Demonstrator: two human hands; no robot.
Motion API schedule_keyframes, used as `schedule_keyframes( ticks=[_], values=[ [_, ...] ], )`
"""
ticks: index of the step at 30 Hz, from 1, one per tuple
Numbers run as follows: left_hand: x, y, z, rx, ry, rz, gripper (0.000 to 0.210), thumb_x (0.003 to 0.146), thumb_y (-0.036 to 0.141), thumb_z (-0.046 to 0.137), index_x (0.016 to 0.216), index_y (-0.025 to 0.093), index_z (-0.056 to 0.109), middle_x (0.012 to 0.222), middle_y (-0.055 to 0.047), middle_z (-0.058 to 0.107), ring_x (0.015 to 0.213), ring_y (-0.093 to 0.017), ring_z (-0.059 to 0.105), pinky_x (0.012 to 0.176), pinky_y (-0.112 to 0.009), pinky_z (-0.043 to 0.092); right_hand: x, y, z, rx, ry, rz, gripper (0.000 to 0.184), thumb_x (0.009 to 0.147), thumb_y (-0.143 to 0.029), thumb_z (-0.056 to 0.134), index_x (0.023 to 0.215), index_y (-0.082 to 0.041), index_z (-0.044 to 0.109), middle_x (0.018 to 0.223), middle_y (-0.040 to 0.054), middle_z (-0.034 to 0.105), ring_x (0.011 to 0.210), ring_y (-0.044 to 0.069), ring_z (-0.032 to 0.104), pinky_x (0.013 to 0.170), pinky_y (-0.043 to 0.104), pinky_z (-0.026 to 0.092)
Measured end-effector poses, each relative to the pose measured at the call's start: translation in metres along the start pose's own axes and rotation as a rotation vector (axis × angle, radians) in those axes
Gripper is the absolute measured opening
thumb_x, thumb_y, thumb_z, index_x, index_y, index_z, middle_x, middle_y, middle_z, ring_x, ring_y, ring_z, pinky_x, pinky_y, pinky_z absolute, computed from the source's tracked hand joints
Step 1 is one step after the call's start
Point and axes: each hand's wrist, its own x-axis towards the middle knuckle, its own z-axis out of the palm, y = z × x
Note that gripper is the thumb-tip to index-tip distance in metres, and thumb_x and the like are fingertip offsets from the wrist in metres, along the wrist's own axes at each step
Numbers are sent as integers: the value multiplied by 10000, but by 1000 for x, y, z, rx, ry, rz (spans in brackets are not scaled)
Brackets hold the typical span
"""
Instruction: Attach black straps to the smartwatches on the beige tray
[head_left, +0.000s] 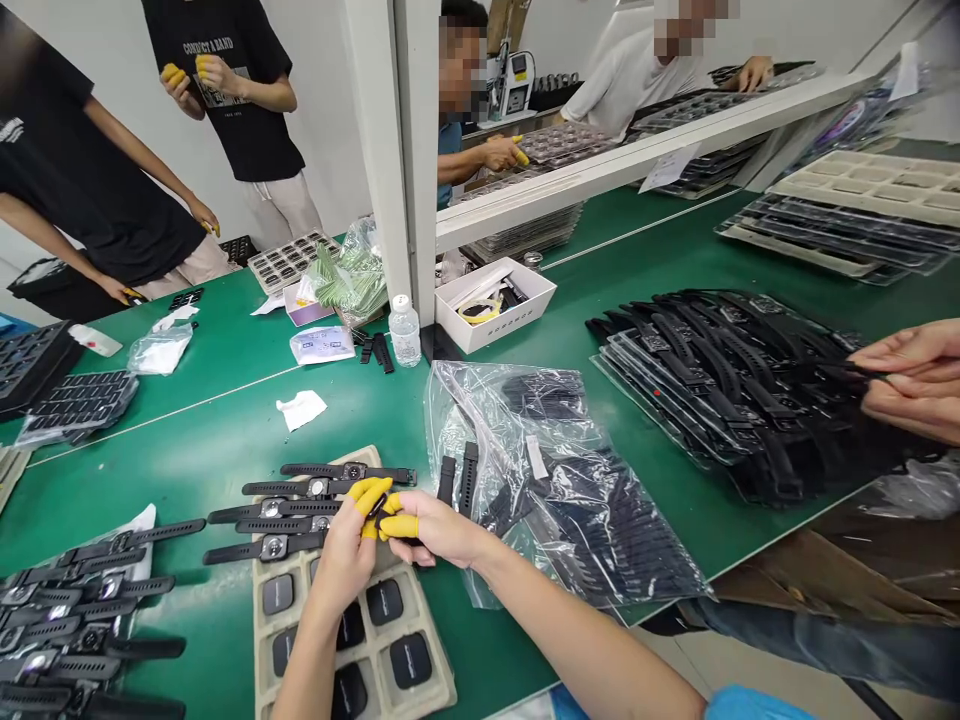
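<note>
My left hand [352, 535] and my right hand [424, 527] meet above a beige moulded tray [442, 660], with yellow covers on several fingers. Both are closed around a small black watch part [379, 503], mostly hidden by the fingers. Square black watch bodies [410, 660] sit face up in the tray's pockets below. Across the tray's far part lie several black-strapped smartwatches [274, 546], backs upward. To the right of my hands, a clear plastic bag [600, 500] holds many black watch straps, and a loose black strap [468, 478] lies at its left side.
Finished-looking watches [90, 610] lie in a pile at left. Further right, more strapped watches [720, 370] cover stacked trays near another person's hands [911, 380]. A white box [495, 305] and a bottle [405, 332] stand by the post [394, 150]. Other people are beyond the table.
</note>
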Motion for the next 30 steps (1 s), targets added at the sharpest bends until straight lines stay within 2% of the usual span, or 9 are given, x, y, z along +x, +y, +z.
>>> schedule_keyframes(
  ticks=[3,9,13,17,22,25,27,30],
  values=[
    [0,1,-4,41,-19,20,580,940,54,423,1445,250,631,1416,-102,668,1353,-221,625,1152,-401,526,1,0,0,62,37,-7,343,804,-462,746,892,-229,511,497,-111,542,342,40,275,368,200,194],
    [-1,5,0,34,43,-9,540,965,70,416,1442,238,609,1410,-108,660,1357,-235,613,1174,-427,500,5,3,7,196,127,-27,366,761,-449,754,917,-243,496,487,-130,471,383,48,224,375,202,130],
    [-2,12,-1,-23,-31,-61,512,1048,182,428,1541,267,533,1515,-108,589,1444,-248,544,1222,-436,454,5,4,6,232,157,-51,374,760,-470,743,899,-248,477,487,-133,441,393,47,210,389,206,123],
    [-2,15,-3,4,-63,-113,457,1093,280,397,1515,257,569,1492,-125,595,1420,-262,556,1209,-455,471,4,4,2,174,188,-11,358,758,-458,722,893,-249,464,487,-138,415,405,48,197,403,205,120],
    [-4,11,-4,183,-78,-29,416,1015,258,518,1401,194,661,1318,-174,668,1278,-310,632,1107,-510,556,4,5,-1,50,208,63,349,737,-449,706,924,-243,494,483,-152,368,410,51,168,407,206,107],
    [-5,13,-7,185,-108,-13,424,1029,240,475,1416,212,645,1336,-167,677,1276,-298,649,1105,-506,568,5,7,-1,23,197,69,378,749,-498,710,935,-242,501,486,-152,364,408,53,170,409,208,122],
    [-5,15,-7,150,-104,-25,429,1053,248,447,1446,223,617,1406,-163,659,1342,-285,629,1143,-488,551,5,9,-3,19,184,50,400,778,-546,709,926,-243,494,492,-145,375,408,57,188,412,212,148],
    [-7,17,-4,91,-87,-41,478,1053,256,488,1529,229,529,1496,-159,624,1413,-280,596,1178,-477,532,4,10,-6,-97,190,-74,457,853,-658,667,917,-238,498,535,-111,449,409,74,292,427,233,230]
  ],
)
